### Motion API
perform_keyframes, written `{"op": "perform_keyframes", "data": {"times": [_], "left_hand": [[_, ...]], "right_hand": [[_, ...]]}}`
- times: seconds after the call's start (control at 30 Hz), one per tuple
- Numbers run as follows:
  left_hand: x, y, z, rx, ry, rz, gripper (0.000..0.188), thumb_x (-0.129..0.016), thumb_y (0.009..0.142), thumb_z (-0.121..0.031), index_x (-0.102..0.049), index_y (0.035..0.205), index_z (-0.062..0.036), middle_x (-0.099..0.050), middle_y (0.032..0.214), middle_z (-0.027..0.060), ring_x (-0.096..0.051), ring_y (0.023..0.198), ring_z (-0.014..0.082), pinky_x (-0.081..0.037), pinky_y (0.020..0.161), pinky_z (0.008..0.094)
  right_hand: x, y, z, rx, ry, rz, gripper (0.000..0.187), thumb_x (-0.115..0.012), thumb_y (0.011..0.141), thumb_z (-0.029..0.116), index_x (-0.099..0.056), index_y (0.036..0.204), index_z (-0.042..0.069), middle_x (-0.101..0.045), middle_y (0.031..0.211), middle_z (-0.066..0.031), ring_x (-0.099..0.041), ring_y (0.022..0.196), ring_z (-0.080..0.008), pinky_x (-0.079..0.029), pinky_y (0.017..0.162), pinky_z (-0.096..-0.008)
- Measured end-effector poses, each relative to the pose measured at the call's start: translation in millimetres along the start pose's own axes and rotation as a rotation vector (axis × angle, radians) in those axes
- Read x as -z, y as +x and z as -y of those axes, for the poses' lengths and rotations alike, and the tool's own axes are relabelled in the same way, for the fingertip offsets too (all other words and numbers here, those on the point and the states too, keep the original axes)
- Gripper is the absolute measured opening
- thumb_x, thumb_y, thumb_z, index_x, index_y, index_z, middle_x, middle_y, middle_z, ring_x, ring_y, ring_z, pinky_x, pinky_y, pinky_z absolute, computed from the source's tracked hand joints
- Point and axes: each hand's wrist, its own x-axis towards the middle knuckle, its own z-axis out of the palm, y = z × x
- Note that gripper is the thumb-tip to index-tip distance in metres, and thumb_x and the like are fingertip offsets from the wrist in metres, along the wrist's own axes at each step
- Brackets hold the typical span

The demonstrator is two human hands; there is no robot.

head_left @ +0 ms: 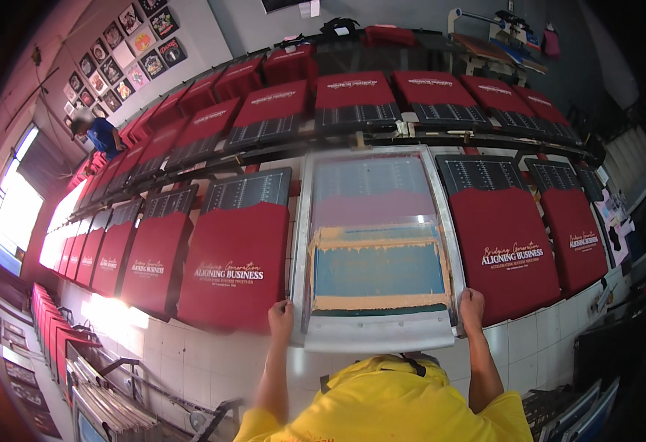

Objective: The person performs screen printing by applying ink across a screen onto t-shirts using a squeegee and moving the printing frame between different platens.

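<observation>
In front of me a screen-printing frame point(379, 334) with a pale metal rim lies over a shirt board between two others. Its lower mesh point(378, 271) is blue, edged by bands of tan ink point(382, 301); red fabric shows faintly through the upper mesh. My left hand point(281, 318) is closed at the frame's near left corner. At the near right corner my right hand point(472, 309) is closed on the side of the rim. Beside the frame, a printed red shirt point(240, 230) is stretched on a board to the left, and another red shirt point(501, 221) to the right.
A far row of boards also carries printed red shirts point(356, 90). A rail point(371, 137) runs between the rows. Toward the far left a person in a blue shirt point(103, 137) stands by the boards. Stacked frames point(106, 401) stand low on the left.
</observation>
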Motion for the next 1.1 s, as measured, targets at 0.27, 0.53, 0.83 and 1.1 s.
{"op": "perform_keyframes", "data": {"times": [0.27,0.53,0.83,1.1], "left_hand": [[10,-5,-8,0.03,-0.102,0.037,0.028,-0.059,0.088,-0.016,-0.068,0.1,0.0075,-0.067,0.081,0.022,-0.067,0.077,0.0233,-0.049,0.07,0.035],[0,2,0,-0.058,0.031,0.033,0.023,-0.059,0.088,-0.017,-0.069,0.095,0.003,-0.066,0.081,0.024,-0.067,0.081,0.038,-0.05,0.072,0.042],[31,-27,-34,-0.208,0.236,0.02,0.035,-0.062,0.09,-0.023,-0.065,0.114,0.0019,-0.066,0.111,0.0199,-0.061,0.105,0.0396,-0.048,0.091,0.0453],[67,-84,-84,-0.698,0.458,0.586,0.049,-0.068,0.085,-0.024,-0.059,0.129,-0.0035,-0.057,0.135,0.0095,-0.046,0.132,0.0314,-0.036,0.109,0.0479]], "right_hand": [[-9,1,4,-0.024,0.059,0.015,0.03,-0.047,0.088,0.017,-0.06,0.082,-0.009,-0.059,0.076,-0.029,-0.06,0.072,-0.0432,-0.045,0.07,-0.0473],[-23,8,-30,0.042,0.006,0.015,0.029,-0.045,0.091,0.016,-0.054,0.079,-0.009,-0.051,0.067,-0.0218,-0.05,0.063,-0.0286,-0.042,0.066,-0.0439],[8,-6,-6,0.232,-0.203,0.106,0.036,-0.053,0.092,0.019,-0.059,0.118,-0.006,-0.061,0.11,-0.0222,-0.058,0.106,-0.0358,-0.044,0.094,-0.0404],[55,-93,80,0.84,-0.57,0.587,0.072,-0.079,0.067,0.011,-0.053,0.134,0.005,-0.053,0.137,-0.0094,-0.048,0.126,-0.032,-0.041,0.105,-0.0438]]}}
